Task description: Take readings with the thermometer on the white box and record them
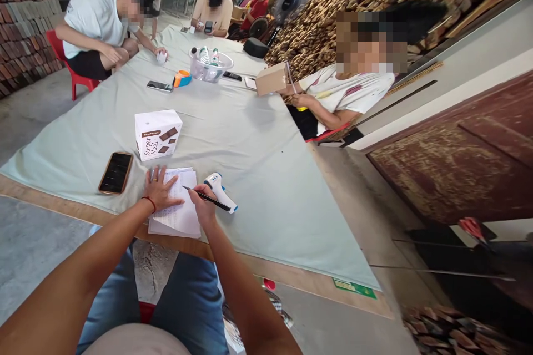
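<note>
My left hand lies flat with fingers spread on a stack of white paper sheets at the table's near edge. A ring and a red wrist cord show on it. In my right hand is a black pen, its tip over the right part of the top sheet; whether it touches the paper I cannot tell. Just right of that hand lies a white and blue handheld infrared thermometer. A white printed box stands beyond the papers, and a smartphone rests to their left.
A pale green cloth covers the table. Farther back are a clear plastic basin of bottles, an orange and blue tape dispenser and another phone. On the right a person holds a cardboard box; other people sit farther along.
</note>
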{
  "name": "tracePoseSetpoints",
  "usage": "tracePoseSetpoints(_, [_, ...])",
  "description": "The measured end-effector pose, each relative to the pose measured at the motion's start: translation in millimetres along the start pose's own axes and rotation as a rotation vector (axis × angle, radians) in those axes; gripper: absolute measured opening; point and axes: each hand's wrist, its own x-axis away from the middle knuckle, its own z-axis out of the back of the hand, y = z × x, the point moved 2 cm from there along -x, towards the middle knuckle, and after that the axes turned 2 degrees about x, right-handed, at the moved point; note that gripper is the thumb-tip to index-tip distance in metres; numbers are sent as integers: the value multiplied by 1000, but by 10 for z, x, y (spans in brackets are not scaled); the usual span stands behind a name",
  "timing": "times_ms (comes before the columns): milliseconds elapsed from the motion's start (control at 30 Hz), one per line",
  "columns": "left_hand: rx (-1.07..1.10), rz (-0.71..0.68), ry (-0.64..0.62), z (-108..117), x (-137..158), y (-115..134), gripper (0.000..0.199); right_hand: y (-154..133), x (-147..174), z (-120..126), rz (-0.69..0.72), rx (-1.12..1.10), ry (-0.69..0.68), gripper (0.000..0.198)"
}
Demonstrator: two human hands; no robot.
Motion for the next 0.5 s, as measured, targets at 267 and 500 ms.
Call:
tracePoseSetpoints(267, [3,-10,19,-44,14,-4,91,165,-7,-4,19,90,-24,22])
tracePoseSetpoints(500, [6,-2,19,-18,25,21,76,211,-63,-51,11,173,2,22])
